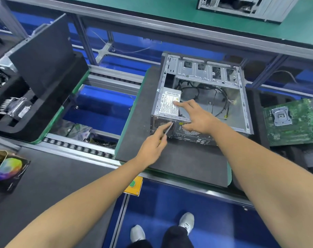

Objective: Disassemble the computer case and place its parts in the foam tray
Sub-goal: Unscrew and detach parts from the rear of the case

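Observation:
An open grey computer case [240,104] lies on a dark foam mat [179,158]. Its power supply [170,103] sits in the near left corner, with black cables [218,99] loose on the case floor. My left hand [152,149] grips a thin screwdriver [169,127] whose tip touches the case's rear panel beside the power supply grille. My right hand [195,117] rests on the case's rear edge, its index finger stretched onto the power supply label. A green motherboard [293,120] lies in the dark foam tray [259,104] to the right.
Another foam tray [45,97] at the left holds a heatsink [14,106] and has a raised black panel. A roller conveyor [77,147] runs under the trays. A yellow button box [134,185] sits at the near edge. A second case [241,6] stands on the far green bench.

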The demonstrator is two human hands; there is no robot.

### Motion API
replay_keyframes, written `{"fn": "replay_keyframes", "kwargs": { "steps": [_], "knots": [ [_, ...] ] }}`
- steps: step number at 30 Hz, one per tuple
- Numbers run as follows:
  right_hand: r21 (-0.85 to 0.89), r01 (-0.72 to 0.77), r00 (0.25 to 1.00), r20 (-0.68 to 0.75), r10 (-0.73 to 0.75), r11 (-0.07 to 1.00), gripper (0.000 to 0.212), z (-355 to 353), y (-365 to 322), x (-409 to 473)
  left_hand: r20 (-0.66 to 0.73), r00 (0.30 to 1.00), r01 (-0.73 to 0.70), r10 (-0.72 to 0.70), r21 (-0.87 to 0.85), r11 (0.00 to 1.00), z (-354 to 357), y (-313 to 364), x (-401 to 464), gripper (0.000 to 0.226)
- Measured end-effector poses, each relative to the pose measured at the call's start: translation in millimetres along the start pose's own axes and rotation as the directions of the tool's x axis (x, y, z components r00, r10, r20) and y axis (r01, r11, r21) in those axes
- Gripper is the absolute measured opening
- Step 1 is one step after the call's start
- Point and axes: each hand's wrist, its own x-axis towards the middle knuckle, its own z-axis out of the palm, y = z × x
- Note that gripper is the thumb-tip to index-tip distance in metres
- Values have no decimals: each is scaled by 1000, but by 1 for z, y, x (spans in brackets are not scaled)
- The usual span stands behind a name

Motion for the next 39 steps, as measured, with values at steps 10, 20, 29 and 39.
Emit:
{"fn": "replay_keyframes", "kwargs": {
  "steps": [10,20,29,39],
  "knots": [
    [-6,-15,1000,-8,15,1000,101,-2,-2,-2,-71,997,4,-6,-19,1000,9,8,1,52],
    [3,-7,1000,-7,7,1000,100,-3,-3,-2,-92,995,28,-29,-6,1000,11,11,4,51],
    [-11,-17,1000,-6,17,1000,102,-1,-1,0,-42,984,127,-172,-510,851,28,25,-1,41],
    [-36,8,1000,-23,-8,999,101,1,1,1,123,899,344,-421,-794,501,33,52,-2,19]
  ]
}}
